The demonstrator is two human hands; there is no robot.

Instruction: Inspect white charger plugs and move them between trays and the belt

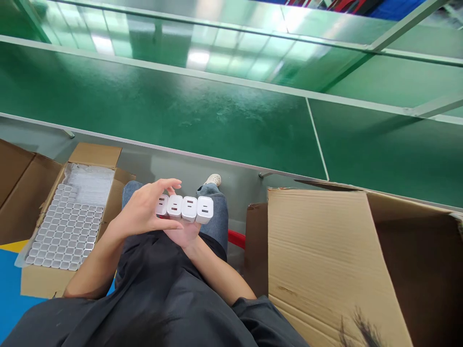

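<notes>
Over my lap I hold a row of several small white charger blocks [185,208], their port faces turned up toward me. My right hand [186,235] lies palm up beneath the row and carries it. My left hand [146,211] rests against the row's left end, thumb and fingers on the leftmost block. Both forearms come up from my dark shirt at the bottom of the view.
An open cardboard box [34,282] at my left holds a tray packed with several rows of the same white blocks [67,229]. A large open carton [325,260] stands at my right. A green table edge [202,155] runs across ahead; my knee and shoe show below it.
</notes>
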